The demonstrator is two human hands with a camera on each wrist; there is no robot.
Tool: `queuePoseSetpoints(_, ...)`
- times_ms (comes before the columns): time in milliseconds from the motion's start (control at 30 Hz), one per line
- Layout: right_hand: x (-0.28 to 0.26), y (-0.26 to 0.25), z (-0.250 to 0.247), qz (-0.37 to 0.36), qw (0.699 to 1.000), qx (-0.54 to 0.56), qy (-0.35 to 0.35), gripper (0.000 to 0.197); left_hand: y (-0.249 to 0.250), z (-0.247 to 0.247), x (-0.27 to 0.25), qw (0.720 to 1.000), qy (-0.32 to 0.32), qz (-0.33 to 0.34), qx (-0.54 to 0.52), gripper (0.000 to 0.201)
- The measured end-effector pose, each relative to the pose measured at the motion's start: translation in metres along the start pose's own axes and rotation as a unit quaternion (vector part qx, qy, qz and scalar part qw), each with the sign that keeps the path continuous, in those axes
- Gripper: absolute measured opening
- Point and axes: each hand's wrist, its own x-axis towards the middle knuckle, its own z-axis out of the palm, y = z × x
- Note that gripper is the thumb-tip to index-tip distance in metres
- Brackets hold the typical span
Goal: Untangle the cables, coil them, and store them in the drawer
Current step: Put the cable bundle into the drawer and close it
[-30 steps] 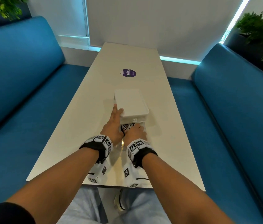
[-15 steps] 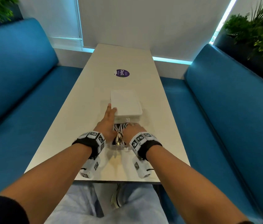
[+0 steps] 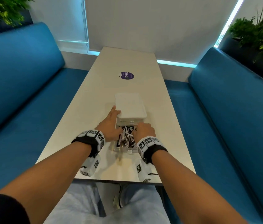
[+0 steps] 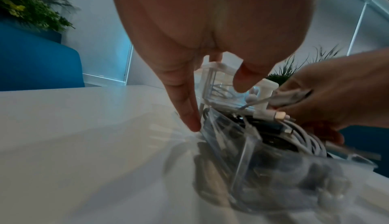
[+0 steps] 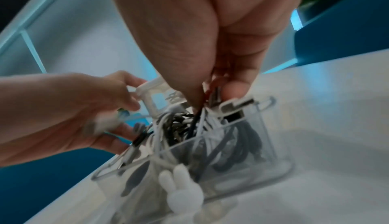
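A white drawer box point(image 3: 130, 105) stands on the white table point(image 3: 167, 135). Its clear drawer point(image 3: 124, 149) is pulled out toward me and holds a tangle of white, black and red cables point(image 3: 126, 136). My left hand point(image 3: 111, 125) grips the box's left front corner, fingers along its side. My right hand point(image 3: 143, 131) reaches into the drawer and pinches a bunch of cables point(image 5: 181, 124) between thumb and fingers point(image 5: 235, 89). A white rabbit-shaped knob point(image 5: 181, 192) sits on the drawer front. White coils point(image 4: 303, 137) show through the clear wall.
A purple round sticker point(image 3: 127, 75) lies farther up the table. Blue sofas flank it on the left point(image 3: 22, 94) and right point(image 3: 232, 110), with plants point(image 3: 259, 34) behind. The table's near edge point(image 3: 119, 180) is just past my wrists.
The clear drawer has slid farther out toward me, showing more cables. My right hand has gone from the drawer front into the cables. The left hand stays on the box.
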Motion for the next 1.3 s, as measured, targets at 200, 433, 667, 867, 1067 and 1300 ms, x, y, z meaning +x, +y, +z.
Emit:
queuePoseSetpoints(200, -0.001, 0.016, 0.002, -0.028, 0.995, 0.09, 0.015, 0.008, 0.005, -0.005, -0.007, 0.999, -0.021, -0.004, 0.03, 0.111)
queuePoseSetpoints(433, 0.0, 0.037, 0.004, 0.023, 0.985, 0.168, 0.028, 0.035, 0.006, 0.0, -0.009, 0.993, 0.006, -0.006, 0.114, 0.116)
queuePoseSetpoints(667, 0.009, 0.052, 0.025, 0.137, 0.975, 0.141, -0.101, 0.071, -0.001, 0.015, -0.001, 0.991, 0.031, 0.011, 0.133, 0.12)
queuePoseSetpoints(867, 0.012, 0.046, 0.038, 0.095, 0.991, 0.085, -0.031, 0.056, -0.004, 0.006, -0.001, 0.997, 0.019, 0.029, 0.068, 0.097)
queuePoseSetpoints(1067, 0.013, 0.044, 0.037, 0.099, 0.993, 0.055, -0.021, 0.052, -0.012, -0.02, -0.004, 0.997, -0.053, 0.044, 0.041, 0.09)
queuePoseSetpoints(1300, 0.01, 0.044, 0.037, 0.09, 0.996, 0.021, -0.017, 0.055, -0.005, 0.001, -0.009, 0.994, 0.053, 0.011, 0.092, 0.093)
